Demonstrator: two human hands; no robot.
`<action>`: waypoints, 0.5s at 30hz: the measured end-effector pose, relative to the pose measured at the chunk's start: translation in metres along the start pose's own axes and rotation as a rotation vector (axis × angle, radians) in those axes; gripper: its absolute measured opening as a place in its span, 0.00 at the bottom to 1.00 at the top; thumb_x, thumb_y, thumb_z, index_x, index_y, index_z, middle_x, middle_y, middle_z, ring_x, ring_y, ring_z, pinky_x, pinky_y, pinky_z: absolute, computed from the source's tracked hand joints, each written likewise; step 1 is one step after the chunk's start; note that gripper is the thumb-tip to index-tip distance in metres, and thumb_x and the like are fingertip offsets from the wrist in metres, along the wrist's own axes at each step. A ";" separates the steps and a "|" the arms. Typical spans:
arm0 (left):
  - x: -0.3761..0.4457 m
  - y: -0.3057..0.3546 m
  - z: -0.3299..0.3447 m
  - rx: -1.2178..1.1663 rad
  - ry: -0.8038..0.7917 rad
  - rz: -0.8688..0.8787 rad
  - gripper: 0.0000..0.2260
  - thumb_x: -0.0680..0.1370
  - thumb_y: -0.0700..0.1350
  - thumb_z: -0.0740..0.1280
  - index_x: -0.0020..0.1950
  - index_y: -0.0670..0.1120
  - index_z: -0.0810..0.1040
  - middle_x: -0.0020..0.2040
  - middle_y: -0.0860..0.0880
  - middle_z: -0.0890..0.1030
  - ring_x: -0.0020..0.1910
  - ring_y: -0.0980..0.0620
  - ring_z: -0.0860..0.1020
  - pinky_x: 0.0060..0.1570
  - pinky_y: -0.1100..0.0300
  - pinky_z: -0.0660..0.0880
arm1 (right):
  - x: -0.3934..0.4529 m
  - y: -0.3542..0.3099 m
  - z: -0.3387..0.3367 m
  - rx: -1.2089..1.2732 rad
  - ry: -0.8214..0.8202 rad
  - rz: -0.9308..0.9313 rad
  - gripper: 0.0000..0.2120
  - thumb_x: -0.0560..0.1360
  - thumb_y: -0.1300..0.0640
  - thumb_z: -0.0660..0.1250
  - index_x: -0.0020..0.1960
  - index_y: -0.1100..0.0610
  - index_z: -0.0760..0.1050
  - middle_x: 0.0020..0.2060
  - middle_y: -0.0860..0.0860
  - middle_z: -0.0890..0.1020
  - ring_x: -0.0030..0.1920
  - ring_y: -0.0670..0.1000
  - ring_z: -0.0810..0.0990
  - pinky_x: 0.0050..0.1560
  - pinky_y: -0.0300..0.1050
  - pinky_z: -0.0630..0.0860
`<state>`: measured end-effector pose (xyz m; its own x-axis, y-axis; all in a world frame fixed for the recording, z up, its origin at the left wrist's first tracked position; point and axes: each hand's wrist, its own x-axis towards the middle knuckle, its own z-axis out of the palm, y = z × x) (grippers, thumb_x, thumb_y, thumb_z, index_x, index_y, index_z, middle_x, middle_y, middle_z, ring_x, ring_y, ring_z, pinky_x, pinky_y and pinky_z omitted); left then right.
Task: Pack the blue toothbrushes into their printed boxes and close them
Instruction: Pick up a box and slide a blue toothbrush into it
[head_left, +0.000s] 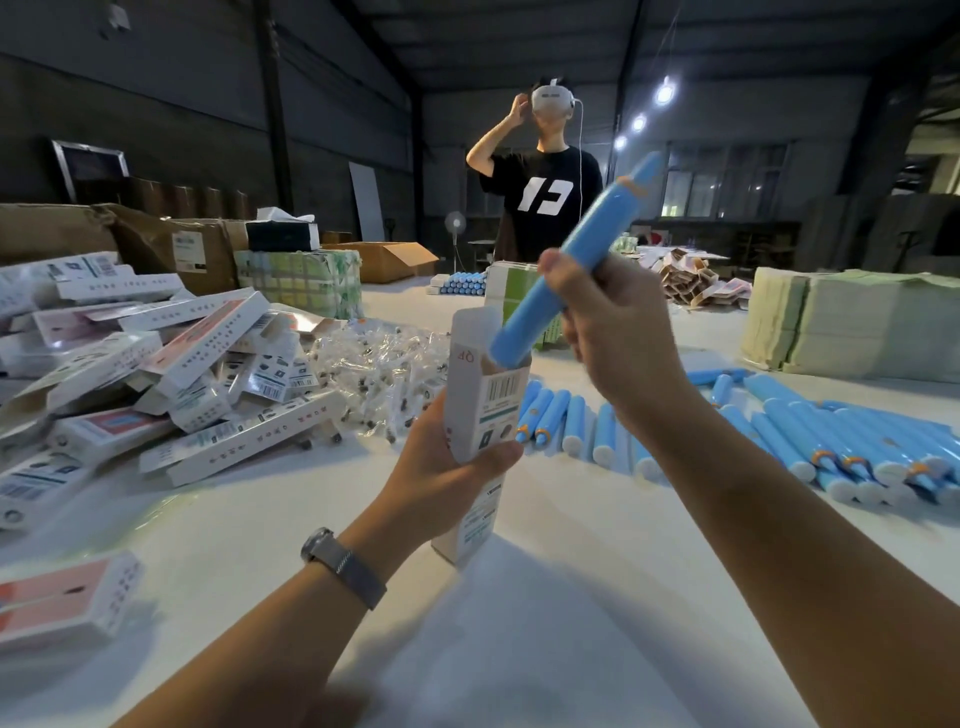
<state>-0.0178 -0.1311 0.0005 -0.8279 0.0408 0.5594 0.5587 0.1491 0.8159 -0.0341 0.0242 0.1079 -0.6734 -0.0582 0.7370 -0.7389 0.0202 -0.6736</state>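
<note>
Head: right hand (618, 332) angles toothbrush (566, 265) into box (480, 395).

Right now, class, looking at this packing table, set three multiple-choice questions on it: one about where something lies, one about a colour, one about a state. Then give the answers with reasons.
1. Where does the heap of printed boxes lie on the table?
A. on the worker's left
B. on the worker's right
C. at the far end, beside the standing person

2. What colour is the toothbrush in the right hand?
A. red
B. blue
C. green

3. What state is the box in the left hand in?
A. closed
B. crushed flat
C. top open, toothbrush tip at its mouth

Answers:
1 A, since the heap fills the left side while loose toothbrushes lie right.
2 B, as its body is light blue.
3 C, because the top flap stands up and the toothbrush's lower end meets the opening.
</note>
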 end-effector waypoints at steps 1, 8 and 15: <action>-0.001 0.000 0.000 0.000 -0.011 0.009 0.21 0.75 0.33 0.72 0.58 0.56 0.74 0.50 0.67 0.83 0.51 0.67 0.80 0.41 0.75 0.75 | -0.001 0.002 0.003 -0.115 -0.027 -0.030 0.14 0.77 0.50 0.67 0.38 0.59 0.75 0.24 0.47 0.69 0.26 0.46 0.66 0.29 0.46 0.66; 0.000 0.003 0.002 -0.001 -0.048 0.065 0.23 0.76 0.31 0.70 0.60 0.56 0.73 0.52 0.68 0.82 0.53 0.67 0.80 0.43 0.75 0.75 | -0.003 0.013 0.005 -0.408 -0.190 -0.076 0.20 0.70 0.51 0.76 0.60 0.52 0.75 0.42 0.44 0.77 0.31 0.43 0.71 0.35 0.40 0.72; -0.001 0.002 0.000 -0.052 -0.021 0.060 0.17 0.73 0.42 0.72 0.60 0.56 0.77 0.55 0.56 0.85 0.54 0.52 0.83 0.48 0.66 0.79 | -0.007 0.013 0.004 -0.232 -0.080 -0.302 0.38 0.69 0.62 0.77 0.71 0.46 0.62 0.59 0.43 0.72 0.48 0.45 0.77 0.41 0.40 0.80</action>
<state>-0.0160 -0.1310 0.0020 -0.7935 0.0694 0.6046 0.6086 0.0940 0.7879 -0.0394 0.0204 0.0938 -0.4278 -0.1731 0.8871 -0.8954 0.2152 -0.3899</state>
